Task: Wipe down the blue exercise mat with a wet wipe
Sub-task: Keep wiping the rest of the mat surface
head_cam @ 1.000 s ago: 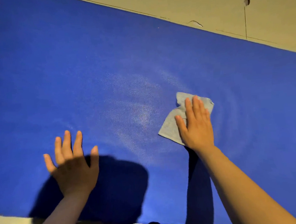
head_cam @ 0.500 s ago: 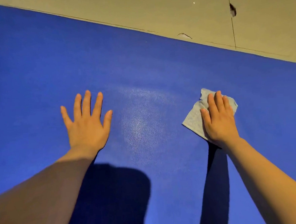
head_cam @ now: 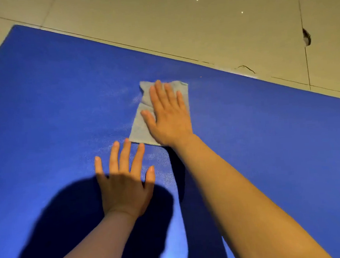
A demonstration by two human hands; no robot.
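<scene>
You see the mat (head_cam: 53, 116) pebbled and faintly sheened; on it, a soft cloth-like wipe (head_cam: 140, 124); beyond it, glossy floor tiles (head_cam: 177, 17).

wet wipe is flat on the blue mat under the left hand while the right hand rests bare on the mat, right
Not quite: the hands are swapped. In the head view the right hand presses flat on the wet wipe, and the left hand rests bare on the blue mat. The wipe does lie flat on the mat.
</scene>
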